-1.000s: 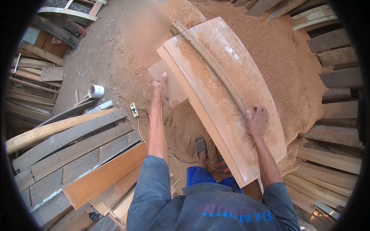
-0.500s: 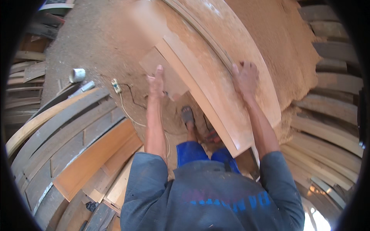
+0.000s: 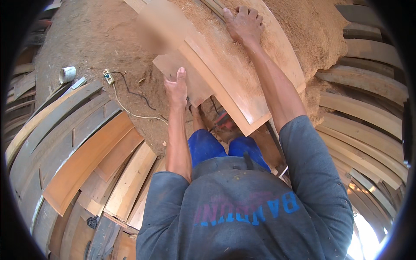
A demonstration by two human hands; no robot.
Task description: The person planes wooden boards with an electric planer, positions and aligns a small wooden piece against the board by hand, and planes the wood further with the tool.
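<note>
My left hand (image 3: pixel 177 89) grips the near edge of a thin, flat wooden board (image 3: pixel 197 84), thumb on top and the other fingers hidden beneath. That board lies beside the long edge of a broad, pale wooden panel (image 3: pixel 229 73) dusted with sawdust. At the far part of the panel my right hand (image 3: pixel 245 26) has its thumb against the end of a narrow wooden strip (image 3: pixel 213 6), its fingers curled over on the right. The strip runs out of the picture at the top. A blurred patch hides part of the panel's far left.
An extension socket (image 3: pixel 108 77) with cables lies on the dusty ground to the left, near a white cup-like container (image 3: pixel 67 74). Stacked planks (image 3: pixel 91 160) stand at the left, more planks (image 3: pixel 364 121) at the right. A red tool (image 3: pixel 223 121) sits under the panel's near end.
My right hand has moved far forward along the panel, and the strip's near end has gone with it. The left hand stays on the thin board. The whole view has shifted.
</note>
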